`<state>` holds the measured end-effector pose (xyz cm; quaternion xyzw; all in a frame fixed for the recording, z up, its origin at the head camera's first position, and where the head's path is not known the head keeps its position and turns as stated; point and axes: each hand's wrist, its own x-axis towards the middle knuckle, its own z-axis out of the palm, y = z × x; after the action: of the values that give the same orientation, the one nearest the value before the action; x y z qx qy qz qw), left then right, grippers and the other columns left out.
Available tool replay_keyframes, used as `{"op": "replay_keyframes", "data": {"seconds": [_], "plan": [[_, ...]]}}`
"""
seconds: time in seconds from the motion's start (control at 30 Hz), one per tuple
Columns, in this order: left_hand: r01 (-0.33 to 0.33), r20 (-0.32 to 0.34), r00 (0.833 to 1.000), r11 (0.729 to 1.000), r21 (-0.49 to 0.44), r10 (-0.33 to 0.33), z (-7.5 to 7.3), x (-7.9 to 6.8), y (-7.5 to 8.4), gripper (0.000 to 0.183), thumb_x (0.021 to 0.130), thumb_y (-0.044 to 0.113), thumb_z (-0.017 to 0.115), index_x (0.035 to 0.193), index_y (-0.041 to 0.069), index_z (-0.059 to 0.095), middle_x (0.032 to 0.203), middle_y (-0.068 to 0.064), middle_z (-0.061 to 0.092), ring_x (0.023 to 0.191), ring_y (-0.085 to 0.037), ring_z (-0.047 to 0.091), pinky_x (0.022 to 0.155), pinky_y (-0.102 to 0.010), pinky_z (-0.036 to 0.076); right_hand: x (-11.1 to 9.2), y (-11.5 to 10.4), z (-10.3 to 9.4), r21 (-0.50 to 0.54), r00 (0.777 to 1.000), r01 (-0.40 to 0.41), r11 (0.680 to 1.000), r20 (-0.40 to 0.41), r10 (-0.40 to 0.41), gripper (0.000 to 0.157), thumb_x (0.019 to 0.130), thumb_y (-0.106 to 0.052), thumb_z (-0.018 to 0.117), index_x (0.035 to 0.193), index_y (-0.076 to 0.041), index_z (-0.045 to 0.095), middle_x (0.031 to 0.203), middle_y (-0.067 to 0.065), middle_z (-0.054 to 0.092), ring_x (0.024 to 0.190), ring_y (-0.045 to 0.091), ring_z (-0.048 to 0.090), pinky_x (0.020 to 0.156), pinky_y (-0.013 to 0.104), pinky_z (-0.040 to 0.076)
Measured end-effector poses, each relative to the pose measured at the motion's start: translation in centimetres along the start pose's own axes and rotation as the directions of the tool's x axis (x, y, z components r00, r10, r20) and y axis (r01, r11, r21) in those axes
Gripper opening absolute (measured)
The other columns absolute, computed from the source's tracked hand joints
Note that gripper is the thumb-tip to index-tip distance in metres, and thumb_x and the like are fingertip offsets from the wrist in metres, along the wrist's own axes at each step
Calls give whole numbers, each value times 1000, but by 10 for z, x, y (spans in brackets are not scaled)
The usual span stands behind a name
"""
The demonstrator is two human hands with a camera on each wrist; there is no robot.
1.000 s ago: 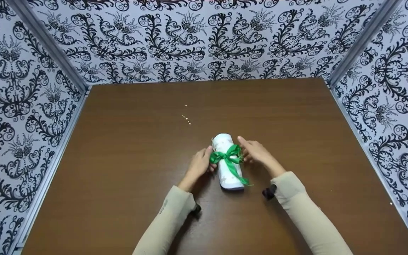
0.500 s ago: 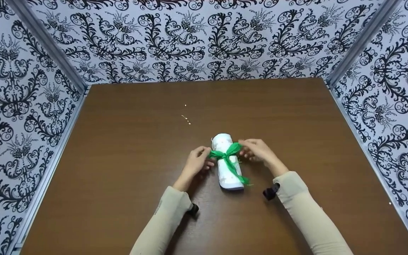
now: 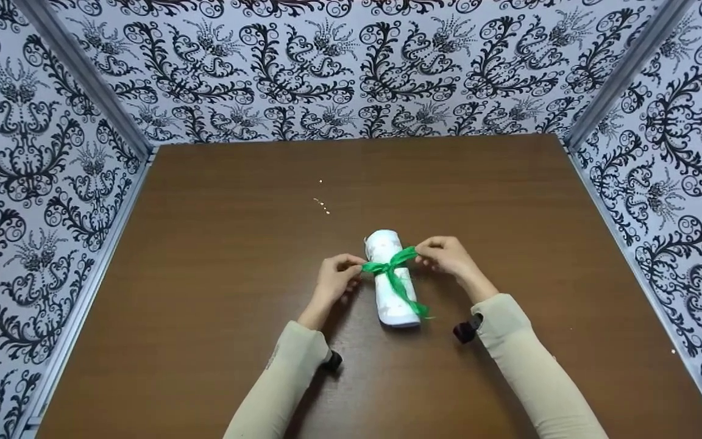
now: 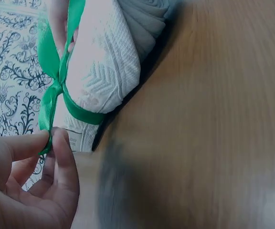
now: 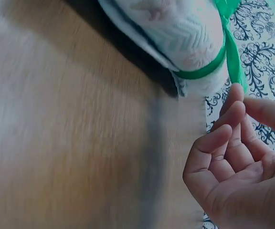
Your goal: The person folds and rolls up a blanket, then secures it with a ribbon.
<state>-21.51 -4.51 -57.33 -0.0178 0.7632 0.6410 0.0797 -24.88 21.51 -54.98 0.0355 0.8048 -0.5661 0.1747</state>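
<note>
A rolled white towel (image 3: 381, 245) with a zigzag-textured weave lies lengthwise on the table. Round its middle runs a green ribbon (image 3: 390, 267) tied in a bow, its tails trailing down over the near half. On the left, my left hand (image 3: 334, 281) pinches one bow loop between thumb and fingers; the left wrist view shows that ribbon loop (image 4: 48, 112) pulled out from the knot. Opposite it, my right hand (image 3: 450, 259) pinches the other loop. In the right wrist view the ribbon (image 5: 234, 62) stretches to the fingertips of the right hand (image 5: 237, 162).
The brown wooden table (image 3: 235, 244) extends around the towel. Small pale specks (image 3: 323, 206) mark its surface beyond the roll. Patterned black-and-white walls (image 3: 357, 73) stand at the back and both sides. A black wrist camera (image 3: 467, 330) sits at the right cuff.
Both hands were beside the towel with looser fingers; now each pinches a bow loop. The loops have been drawn outward and look narrower and straighter. The towel has stayed in place.
</note>
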Motion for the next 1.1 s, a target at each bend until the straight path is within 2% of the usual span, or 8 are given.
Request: {"op": "replay_keyframes", "data": {"seconds": [0.1,0.27,0.53,0.67,0.8,0.9,1.0,1.1], "plan": [[-19,-12,1000,998,60,20,-3,-1,-2,14,92,0,64,102,-2,73,88,-22,72,48,-13,49,43,-23,42,-3,4,-6,-21,1000,0,1000,14,1,25,98,-20,63,108,2,69,78,-1,72,70,11,59,63,24,48],[-4,-34,999,991,133,9,-7,-2,-3,9,92,4,67,96,2,75,83,-19,73,45,-13,47,42,-20,39,-6,13,-14,-94,1000,31,995,0,-31,22,99,-15,61,106,5,68,77,2,70,67,12,56,62,24,47],[-12,-34,999,986,168,18,-8,-1,-2,7,92,5,68,93,4,76,82,-15,71,49,-7,46,48,-19,42,-11,22,-22,-217,998,10,976,-57,-23,20,103,-12,53,105,5,63,75,0,62,71,15,55,66,28,48],[-31,-45,998,981,193,40,-8,2,-4,5,90,4,70,90,3,75,79,-15,72,46,-6,43,46,-18,38,-13,23,-24,-232,996,15,973,-80,-35,20,103,-11,51,106,6,62,75,0,59,70,15,53,66,28,49],[-54,-46,997,972,229,66,-9,3,-6,4,89,5,72,90,4,76,76,-11,72,45,-4,42,45,-18,36,-13,25,-25,-217,996,30,976,-76,-47,20,103,-10,52,107,6,62,75,-1,58,69,13,53,65,27,49],[-65,-9,998,973,223,68,-11,1,-9,7,90,6,71,94,2,75,78,-11,72,45,-4,43,45,-18,37,-13,28,-26,-152,999,16,988,-39,-22,21,103,-12,52,108,7,61,74,-3,58,68,11,53,64,26,49],[-74,37,997,980,186,68,-15,-2,-13,13,92,5,68,102,-2,72,85,-16,73,52,-8,53,49,-19,42,-15,31,-28,-81,1000,-2,997,-11,1,24,103,-15,53,111,6,61,75,-5,58,69,9,53,65,24,50],[-70,93,994,988,141,57,-18,-7,-15,22,95,4,64,114,-6,66,97,-23,73,67,-21,67,57,-25,52,-18,33,-30,-43,1000,-3,999,-15,2,27,103,-20,54,112,5,62,75,-5,60,70,9,54,65,24,50]]}}
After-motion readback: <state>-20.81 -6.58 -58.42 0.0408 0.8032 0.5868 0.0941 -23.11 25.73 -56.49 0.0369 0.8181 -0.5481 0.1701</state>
